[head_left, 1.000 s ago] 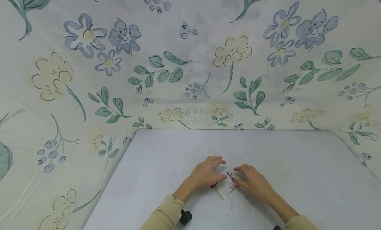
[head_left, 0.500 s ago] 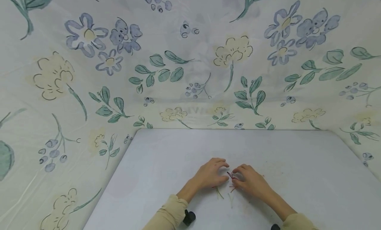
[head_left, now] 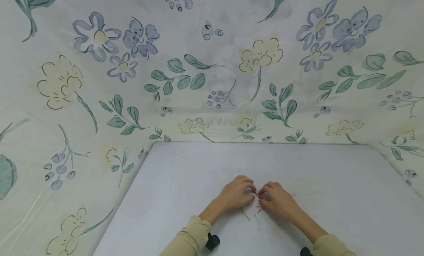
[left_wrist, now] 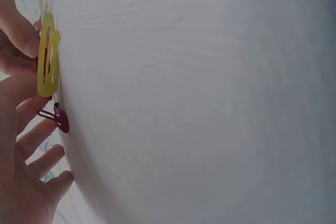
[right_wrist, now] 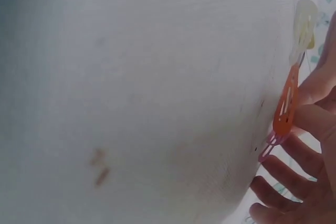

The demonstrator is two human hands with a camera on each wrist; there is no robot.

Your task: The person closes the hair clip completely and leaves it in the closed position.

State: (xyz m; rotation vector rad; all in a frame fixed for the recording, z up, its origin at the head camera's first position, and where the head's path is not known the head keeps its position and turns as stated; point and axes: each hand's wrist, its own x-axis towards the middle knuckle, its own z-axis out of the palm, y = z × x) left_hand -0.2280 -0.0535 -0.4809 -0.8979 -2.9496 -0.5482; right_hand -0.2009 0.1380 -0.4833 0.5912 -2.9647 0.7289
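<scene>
Between my hands in the head view is a thin dark red snap hair clip. My left hand pinches its left end with thumb and forefinger; my right hand grips the other end, partly covering it. Closer to me lie a yellow hair clip, an orange one and a pale whitish one. Another dark red clip shows beside the left fingers in the left wrist view. By the right fingers a pink clip appears in the right wrist view.
A white tabletop lies under everything, with small specks on its right side. Floral cloth rises behind and beside it. Black wrist-worn devices sit beneath both forearms.
My left hand has moved right, closing on the dark red clip's left end. My right thumb and forefinger have drawn together on the clip. The yellow, orange and pale clips stay put.
</scene>
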